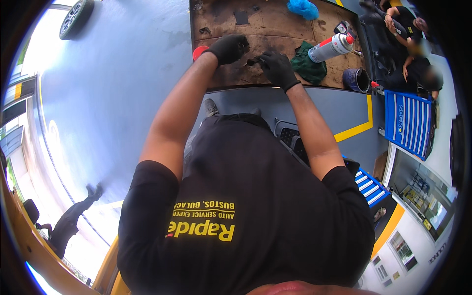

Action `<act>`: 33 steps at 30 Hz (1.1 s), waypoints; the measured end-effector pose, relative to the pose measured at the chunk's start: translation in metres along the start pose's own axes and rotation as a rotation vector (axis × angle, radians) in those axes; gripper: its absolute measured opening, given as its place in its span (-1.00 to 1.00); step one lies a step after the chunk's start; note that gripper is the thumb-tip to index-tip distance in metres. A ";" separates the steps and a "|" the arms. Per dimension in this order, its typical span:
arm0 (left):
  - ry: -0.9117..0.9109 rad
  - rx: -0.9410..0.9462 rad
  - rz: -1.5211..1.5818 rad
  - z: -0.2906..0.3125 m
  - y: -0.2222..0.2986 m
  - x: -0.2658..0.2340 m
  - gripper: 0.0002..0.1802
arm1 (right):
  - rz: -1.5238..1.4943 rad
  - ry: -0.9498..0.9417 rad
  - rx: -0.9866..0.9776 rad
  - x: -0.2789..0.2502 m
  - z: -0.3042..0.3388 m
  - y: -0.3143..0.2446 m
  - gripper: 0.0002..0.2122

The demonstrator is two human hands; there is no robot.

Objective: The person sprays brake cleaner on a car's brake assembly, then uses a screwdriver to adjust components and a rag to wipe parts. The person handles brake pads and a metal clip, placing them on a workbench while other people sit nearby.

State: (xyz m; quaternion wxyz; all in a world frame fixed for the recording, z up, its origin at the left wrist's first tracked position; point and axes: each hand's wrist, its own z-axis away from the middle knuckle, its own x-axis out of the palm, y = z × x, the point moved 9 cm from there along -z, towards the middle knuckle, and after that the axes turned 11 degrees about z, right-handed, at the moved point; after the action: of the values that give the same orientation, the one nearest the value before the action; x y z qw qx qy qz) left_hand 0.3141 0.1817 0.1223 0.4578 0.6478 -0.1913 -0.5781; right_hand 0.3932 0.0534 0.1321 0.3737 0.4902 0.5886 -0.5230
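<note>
My left hand [229, 49], in a black glove, is closed over the cardboard-covered bench top [280, 32]; what its fingers hold, if anything, is hidden. Just to its left, a red round object [199, 52] shows at the bench edge, partly covered by the hand. My right hand [278, 69], also black-gloved, pinches a small dark piece [252, 61] too unclear to name. Beside that hand lies a crumpled dark green cloth [310, 67]. A grey and white spray can [330, 48] with a red cap leans over the cloth.
A dark open tin [356, 80] stands at the bench's near right corner. Crumpled blue plastic [303, 9] lies at the far side. Blue tool cabinets [407, 124] are on the right, near several people [410, 49]. A tyre [76, 19] is at far left.
</note>
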 end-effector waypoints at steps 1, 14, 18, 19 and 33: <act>-0.012 0.003 -0.007 -0.003 -0.002 0.004 -0.74 | -0.005 0.061 -0.050 0.001 -0.004 -0.005 -0.80; 0.037 -0.014 -0.053 -0.011 -0.013 0.001 -0.73 | 0.316 0.183 -0.229 0.006 -0.023 -0.044 -0.88; 0.056 -0.014 -0.068 -0.014 -0.013 0.001 -0.74 | 0.349 0.087 -0.196 0.022 -0.029 -0.043 -0.87; 0.056 -0.034 -0.081 -0.014 -0.013 0.001 -0.73 | 0.358 0.095 -0.183 0.020 -0.027 -0.043 -0.87; 0.095 -0.025 -0.069 -0.022 -0.025 0.006 -0.76 | 0.345 0.103 -0.195 0.016 -0.030 -0.040 -0.89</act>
State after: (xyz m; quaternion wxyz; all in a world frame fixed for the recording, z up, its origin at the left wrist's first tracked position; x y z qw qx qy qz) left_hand 0.3286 0.1976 0.0960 0.4541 0.6749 -0.1398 -0.5646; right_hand 0.3525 0.0869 0.1319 0.4728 0.5716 0.5620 -0.3659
